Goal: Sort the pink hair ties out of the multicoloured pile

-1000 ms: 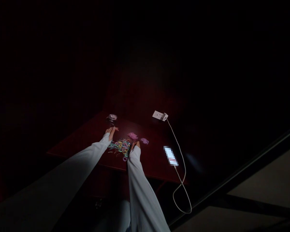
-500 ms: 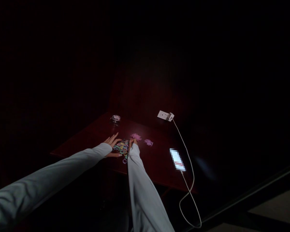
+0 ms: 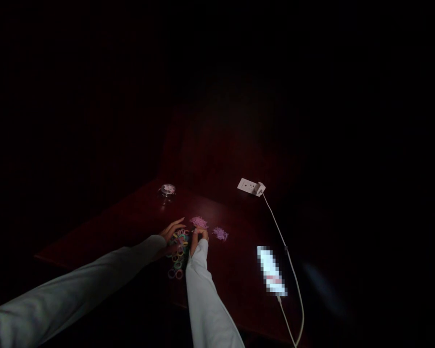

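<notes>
A loose pile of colourful hair ties (image 3: 178,247) lies on the dark red table between my hands. Along the left side of that pile, my left hand (image 3: 169,236) rests with fingers stretched out and apart, thumb low and in shadow. My right hand (image 3: 199,237) is at the pile's upper right, its fingers bent together; anything pinched in them is too small to make out. Just beyond its fingertips sits a heap of small pink bands (image 3: 198,222). A smaller purple heap (image 3: 220,234) lies to the right, apart from the hand.
A round clear container (image 3: 167,190) stands on the table (image 3: 130,217) at the back left. Behind is a white socket plate (image 3: 247,185) with a charger (image 3: 260,188). Its white cable (image 3: 289,258) runs to a lit, blurred-out phone (image 3: 271,270) at the right. Surroundings are very dark.
The view has shifted, so the table appears lower and closer. My right hand stays near the pink heap, my left beside the hair ties; a couple of ties now lie apart at the near end.
</notes>
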{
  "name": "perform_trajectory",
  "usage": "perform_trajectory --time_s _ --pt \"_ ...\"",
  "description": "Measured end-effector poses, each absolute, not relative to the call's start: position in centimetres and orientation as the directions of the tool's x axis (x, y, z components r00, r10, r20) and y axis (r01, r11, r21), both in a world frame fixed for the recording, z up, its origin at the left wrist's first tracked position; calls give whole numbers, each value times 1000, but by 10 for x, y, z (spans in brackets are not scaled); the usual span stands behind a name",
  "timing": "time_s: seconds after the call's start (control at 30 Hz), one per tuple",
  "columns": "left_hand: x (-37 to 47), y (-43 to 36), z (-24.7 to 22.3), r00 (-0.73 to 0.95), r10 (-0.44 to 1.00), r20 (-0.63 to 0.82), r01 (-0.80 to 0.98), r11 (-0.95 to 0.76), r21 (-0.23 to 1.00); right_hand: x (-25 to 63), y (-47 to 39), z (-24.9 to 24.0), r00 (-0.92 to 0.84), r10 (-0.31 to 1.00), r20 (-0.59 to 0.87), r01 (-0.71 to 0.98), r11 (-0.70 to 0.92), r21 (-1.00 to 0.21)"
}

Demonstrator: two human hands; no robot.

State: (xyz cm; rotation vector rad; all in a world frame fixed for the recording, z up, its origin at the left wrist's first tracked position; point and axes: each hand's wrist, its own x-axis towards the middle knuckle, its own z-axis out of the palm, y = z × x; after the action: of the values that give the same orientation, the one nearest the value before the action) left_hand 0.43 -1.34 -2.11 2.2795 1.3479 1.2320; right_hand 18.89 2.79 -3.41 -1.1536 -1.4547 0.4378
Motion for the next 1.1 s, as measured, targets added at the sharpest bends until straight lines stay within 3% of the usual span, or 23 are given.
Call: perform_trajectory --time_s 0.17,0.37,0.63,0.8,1.0,1.1 --pt "-4 -23 -16 124 799 589 648 -514 561 197 18 -29 181 837 516 360 432 -827" --pt "1 -66 0 327 814 480 727 -541 422 182 -8 -6 209 842 497 367 403 -838" --pt "13 -83 20 280 867 411 812 -442 380 189 -43 13 325 787 524 387 394 -833" --pt "14 -84 26 267 885 381 843 -406 353 186 -47 9 268 745 611 510 428 -746" --pt "15 -87 30 378 806 454 772 -546 326 187 -47 7 225 737 637 567 433 -701" --pt "16 -85 37 305 824 478 771 -508 384 189 -49 10 223 743 631 594 410 -692"
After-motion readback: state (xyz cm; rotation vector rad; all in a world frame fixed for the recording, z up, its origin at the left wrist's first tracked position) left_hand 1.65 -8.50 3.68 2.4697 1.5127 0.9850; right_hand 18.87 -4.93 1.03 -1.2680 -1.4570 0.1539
